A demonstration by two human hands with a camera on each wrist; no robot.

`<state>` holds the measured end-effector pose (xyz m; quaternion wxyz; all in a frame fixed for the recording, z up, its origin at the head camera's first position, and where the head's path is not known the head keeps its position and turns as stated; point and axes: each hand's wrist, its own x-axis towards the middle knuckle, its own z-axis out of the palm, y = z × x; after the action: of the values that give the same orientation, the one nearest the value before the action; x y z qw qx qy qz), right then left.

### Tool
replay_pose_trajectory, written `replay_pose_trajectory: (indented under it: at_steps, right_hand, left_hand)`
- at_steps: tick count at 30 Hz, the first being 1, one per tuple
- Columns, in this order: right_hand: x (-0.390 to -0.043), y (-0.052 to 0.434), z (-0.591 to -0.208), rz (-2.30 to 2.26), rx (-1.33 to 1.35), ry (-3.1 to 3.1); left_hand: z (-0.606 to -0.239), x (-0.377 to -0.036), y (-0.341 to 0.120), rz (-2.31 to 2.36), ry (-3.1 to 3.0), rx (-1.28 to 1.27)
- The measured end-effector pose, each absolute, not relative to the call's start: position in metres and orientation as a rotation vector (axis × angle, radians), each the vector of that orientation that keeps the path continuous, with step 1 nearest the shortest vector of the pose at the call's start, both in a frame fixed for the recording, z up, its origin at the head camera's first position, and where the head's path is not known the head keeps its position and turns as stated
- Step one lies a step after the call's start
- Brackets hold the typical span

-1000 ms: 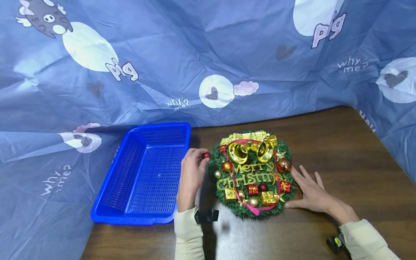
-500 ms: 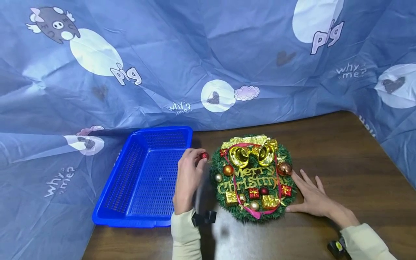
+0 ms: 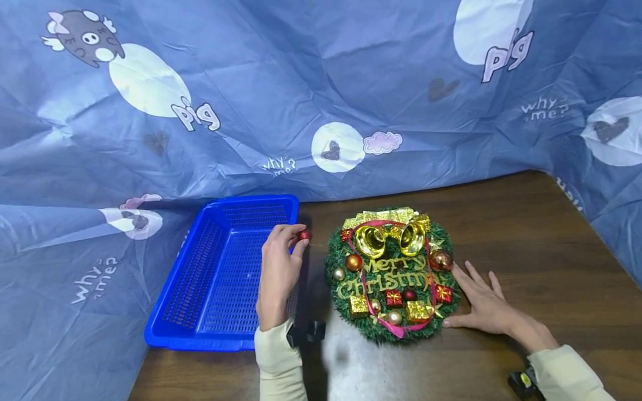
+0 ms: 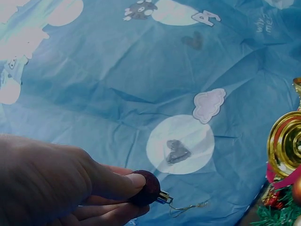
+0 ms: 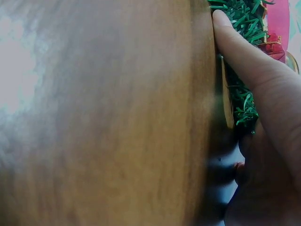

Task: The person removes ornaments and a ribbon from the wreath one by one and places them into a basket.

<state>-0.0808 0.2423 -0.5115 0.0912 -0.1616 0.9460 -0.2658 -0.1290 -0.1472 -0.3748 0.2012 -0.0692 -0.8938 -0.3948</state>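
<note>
My left hand (image 3: 281,267) pinches a small red bauble (image 4: 146,188) between thumb and fingers, near the right rim of the blue basket. A metal cap and a thin loop of gold string stick out from the bauble in the left wrist view. On the table lies a green Christmas wreath (image 3: 346,303) with gold bells, baubles, small gift boxes, a pink ribbon and gold "Merry Christmas" lettering. My right hand (image 3: 484,306) rests at the wreath's right edge, fingers spread; in the right wrist view its thumb touches the green tinsel.
The blue plastic basket (image 3: 173,340) with perforated walls stands left of the wreath, partly behind my left forearm. A brown wooden table (image 3: 531,234) carries everything. Blue printed cloth (image 3: 281,83) hangs along the back and sides.
The left hand has moved left with the red bauble, away from the wreath and toward the basket's rim. The right hand stays at the wreath's edge.
</note>
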Motion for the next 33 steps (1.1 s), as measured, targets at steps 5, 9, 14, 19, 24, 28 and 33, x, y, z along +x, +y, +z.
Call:
replay_pose_trajectory:
  at_steps: [5,9,14,19,24,28,33]
  right_hand:
    - [-0.082,0.242,-0.510,-0.798,-0.486,2.811]
    - [-0.082,0.243,-0.510,-0.806,-0.485,2.815]
    - [-0.081,0.243,-0.511,-0.801,-0.479,2.814]
    - [-0.081,0.242,-0.512,-0.796,-0.461,2.790]
    - [-0.081,0.242,-0.510,-0.813,-0.455,2.777]
    - [-0.080,0.242,-0.509,-0.816,-0.443,2.766]
    - [-0.081,0.242,-0.510,-0.816,-0.441,2.765]
  left_hand:
    - [-0.371,-0.128,-0.154,-1.131,-2.476,-0.172]
    - [-0.370,-0.129,-0.157,-1.140,-2.469,-0.162]
    - [-0.370,-0.131,-0.163,-1.140,-2.470,-0.134]
    - [-0.368,-0.133,-0.172,-1.152,-2.469,-0.109]
    - [-0.362,-0.140,-0.182,-1.128,-2.475,-0.101]
    - [-0.358,-0.144,-0.190,-1.105,-2.483,-0.087]
    - [-0.357,-0.150,-0.199,-1.061,-2.494,-0.083]
